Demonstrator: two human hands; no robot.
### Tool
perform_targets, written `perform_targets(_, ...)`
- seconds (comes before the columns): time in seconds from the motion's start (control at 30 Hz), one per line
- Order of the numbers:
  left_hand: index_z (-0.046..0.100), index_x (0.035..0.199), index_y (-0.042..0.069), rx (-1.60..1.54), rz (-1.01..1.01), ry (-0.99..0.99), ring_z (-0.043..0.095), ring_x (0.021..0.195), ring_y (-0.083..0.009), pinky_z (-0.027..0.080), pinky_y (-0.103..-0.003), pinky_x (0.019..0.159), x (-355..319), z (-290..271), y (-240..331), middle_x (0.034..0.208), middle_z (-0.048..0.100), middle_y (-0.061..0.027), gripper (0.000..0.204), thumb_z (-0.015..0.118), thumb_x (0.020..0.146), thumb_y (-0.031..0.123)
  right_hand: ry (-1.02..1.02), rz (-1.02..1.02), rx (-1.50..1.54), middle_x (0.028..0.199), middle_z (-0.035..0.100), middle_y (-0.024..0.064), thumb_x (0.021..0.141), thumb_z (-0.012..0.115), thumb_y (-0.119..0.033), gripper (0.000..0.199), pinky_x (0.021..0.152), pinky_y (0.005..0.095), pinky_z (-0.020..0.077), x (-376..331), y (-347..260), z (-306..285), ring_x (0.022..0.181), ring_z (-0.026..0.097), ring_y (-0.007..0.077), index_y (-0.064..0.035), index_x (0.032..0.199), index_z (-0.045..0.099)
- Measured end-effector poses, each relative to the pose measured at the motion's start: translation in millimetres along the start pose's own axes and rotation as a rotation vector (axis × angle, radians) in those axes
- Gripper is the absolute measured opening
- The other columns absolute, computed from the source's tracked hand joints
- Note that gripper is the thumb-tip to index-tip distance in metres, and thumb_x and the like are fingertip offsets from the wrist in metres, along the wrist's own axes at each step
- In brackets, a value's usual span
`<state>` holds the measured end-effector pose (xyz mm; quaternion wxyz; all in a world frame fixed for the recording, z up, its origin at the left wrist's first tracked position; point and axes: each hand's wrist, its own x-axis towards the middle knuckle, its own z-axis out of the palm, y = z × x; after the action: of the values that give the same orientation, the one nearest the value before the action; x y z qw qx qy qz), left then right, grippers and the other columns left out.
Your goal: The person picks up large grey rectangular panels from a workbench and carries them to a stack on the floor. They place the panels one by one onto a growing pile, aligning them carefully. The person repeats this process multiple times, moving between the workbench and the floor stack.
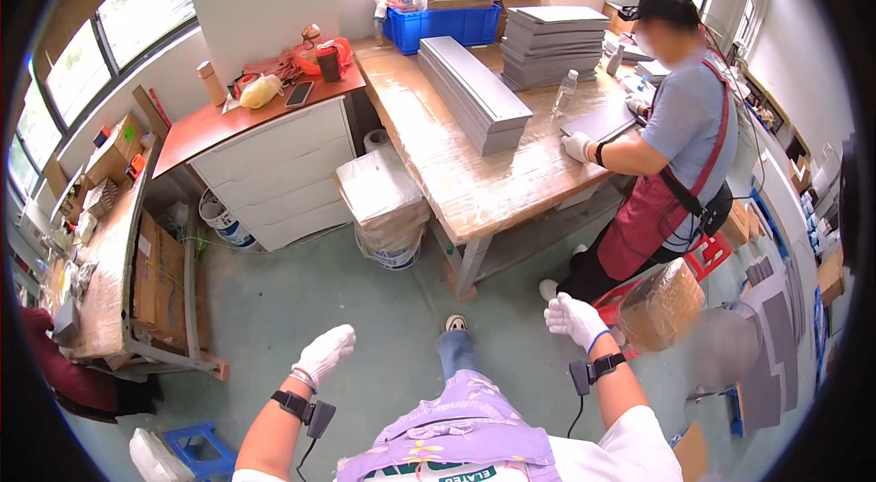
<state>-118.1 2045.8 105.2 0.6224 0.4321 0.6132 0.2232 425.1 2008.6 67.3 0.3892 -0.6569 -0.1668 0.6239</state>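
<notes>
I see my gloved left hand (323, 354) and right hand (573, 318) spread, empty, over open floor (365, 299) short of the workbench's edge (474, 231).

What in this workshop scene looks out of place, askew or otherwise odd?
A bucket on the floor beside the table has a wrapped box perched on it, overhanging its rim. Both gloved hands, left hand and right hand, are empty.

Green floor (301, 299), wooden workbench (474, 181) (plastic-wrapped), bright windows (137, 16) behind.
</notes>
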Motion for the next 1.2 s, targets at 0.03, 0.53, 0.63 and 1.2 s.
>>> perform_targets(0.03,0.055,0.132,0.001,-0.041,0.024,-0.030,0.063,0.112,-0.0177,0.048,-0.030,0.098,25.3,7.3,24.9,0.123,0.065,-0.0082,0.044,0.051,0.101,0.033,-0.028,-0.032,0.012,0.100,0.068,0.0087,0.098,0.052,-0.044,0.040,0.080,0.0374,0.0534,25.0,-29.9,5.1,0.088,0.065,0.0221,-0.0074,0.109,0.063)
perform_targets(0.53,0.039,0.146,0.001,0.133,0.226,-0.210,0.053,0.125,-0.0226,0.041,-0.031,0.105,311.2,118.8,253.1,0.137,0.055,-0.0137,0.065,0.044,0.102,0.048,0.161,-0.523,-0.420,0.116,0.065,0.0102,0.098,0.055,-0.031,0.037,0.082,0.0347,0.0556,276.1,-391.7,59.2,0.098,0.067,0.0235,-0.0081,0.127,0.058)
perform_targets(0.63,0.027,0.153,0.006,-0.103,0.077,-0.352,0.051,0.128,-0.0213,0.040,-0.034,0.106,346.7,146.9,289.5,0.140,0.053,-0.0086,0.064,0.048,0.103,0.039,0.196,-0.524,-0.526,0.121,0.062,0.0096,0.098,0.053,-0.035,0.042,0.082,0.0328,0.0564,287.9,-404.2,72.7,0.099,0.065,0.0209,-0.0048,0.127,0.059)
perform_targets(1.2,0.025,0.148,0.002,-0.198,-0.044,-0.090,0.049,0.122,-0.0209,0.043,-0.036,0.097,435.4,238.1,379.9,0.135,0.051,-0.0137,0.094,0.067,0.085,0.057,0.268,-0.338,-0.988,0.117,0.068,0.0149,0.097,0.045,-0.046,0.051,0.097,0.0351,0.0443,288.9,-395.9,113.8,0.109,0.062,0.0273,-0.0085,0.126,0.062)
